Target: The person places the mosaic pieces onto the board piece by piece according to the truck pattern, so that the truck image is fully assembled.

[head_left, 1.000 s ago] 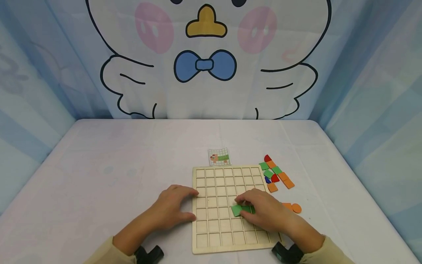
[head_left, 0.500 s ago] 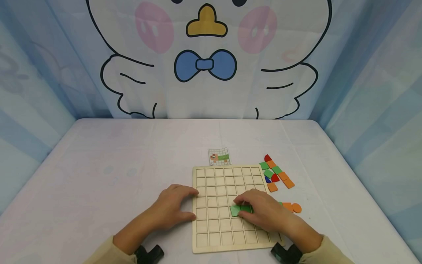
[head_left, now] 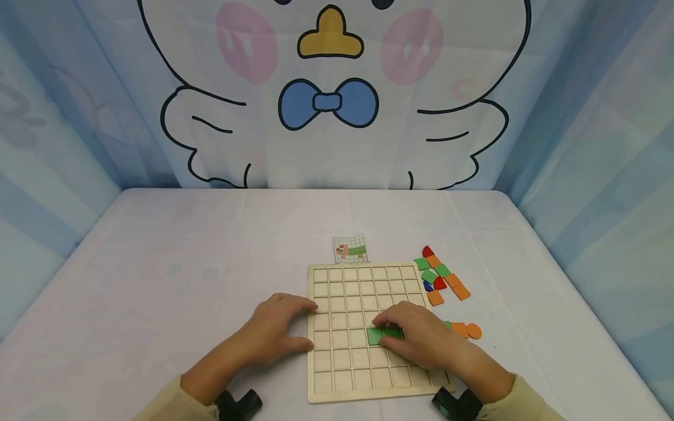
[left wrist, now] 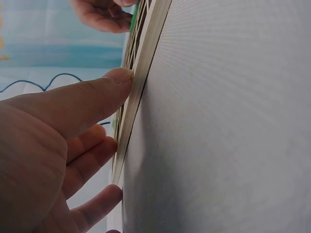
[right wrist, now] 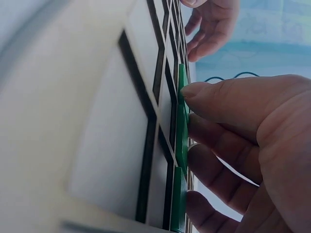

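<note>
A wooden grid board (head_left: 341, 383) lies on the table, with green square tiles (head_left: 375, 336) in a row in its cells at the right of the middle. My right hand (head_left: 421, 336) bends over that row and pinches the leftmost green tile between thumb and fingers. In the right wrist view the thumb (right wrist: 209, 94) meets this tile, and other green tiles (right wrist: 178, 199) sit along the row below the fingers. At the board's left edge, my left hand (head_left: 274, 327) rests with fingers spread, its thumb (left wrist: 114, 80) touching the rim.
A small picture card (head_left: 350, 250) with a coloured grid pattern lies behind the board. Right of it are loose red, green, blue and orange tiles (head_left: 453, 282). An orange disc (head_left: 474, 331) lies near the right wrist.
The leftmost green tile has shifted slightly left and gone from tilted to squared up in its cell, my right fingers moving with it. The left hand stays put.
</note>
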Available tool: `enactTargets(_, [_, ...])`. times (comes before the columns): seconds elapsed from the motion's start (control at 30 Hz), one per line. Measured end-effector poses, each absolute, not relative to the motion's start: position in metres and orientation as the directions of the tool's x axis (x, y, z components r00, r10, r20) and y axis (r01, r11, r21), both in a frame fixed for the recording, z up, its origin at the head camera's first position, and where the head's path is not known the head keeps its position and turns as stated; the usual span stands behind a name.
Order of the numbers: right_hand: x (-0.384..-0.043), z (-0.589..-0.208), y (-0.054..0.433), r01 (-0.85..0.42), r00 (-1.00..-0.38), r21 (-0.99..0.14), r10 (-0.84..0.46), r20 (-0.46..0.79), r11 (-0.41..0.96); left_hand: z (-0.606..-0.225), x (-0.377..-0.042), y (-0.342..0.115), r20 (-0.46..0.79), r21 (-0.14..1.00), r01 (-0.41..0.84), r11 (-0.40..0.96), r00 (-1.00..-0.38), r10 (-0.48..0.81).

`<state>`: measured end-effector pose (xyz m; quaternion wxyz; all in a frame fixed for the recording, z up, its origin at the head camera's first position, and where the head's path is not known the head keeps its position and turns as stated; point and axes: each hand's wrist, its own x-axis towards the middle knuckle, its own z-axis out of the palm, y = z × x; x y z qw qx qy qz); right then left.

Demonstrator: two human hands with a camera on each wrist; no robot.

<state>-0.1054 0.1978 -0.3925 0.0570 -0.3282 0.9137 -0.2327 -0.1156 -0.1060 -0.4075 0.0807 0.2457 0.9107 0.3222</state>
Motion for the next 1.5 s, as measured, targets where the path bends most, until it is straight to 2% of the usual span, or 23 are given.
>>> enactTargets(1.1, [-0.1039, -0.3958, 0.1974, -0.580, -0.795, -0.437, -0.595, 0.119, 0.687, -0.4074, -0.1144, -0.1081, 0.035, 0.609, 0.422, 0.672, -0.860, 0.509])
enactTargets(1.5, [-0.1033, -0.3957, 0.1979, -0.599, -0.776, -0.443, -0.619, 0.117, 0.667, -0.4083, -0.1149, -0.1082, 0.039, 0.608, 0.426, 0.670, -0.859, 0.510])
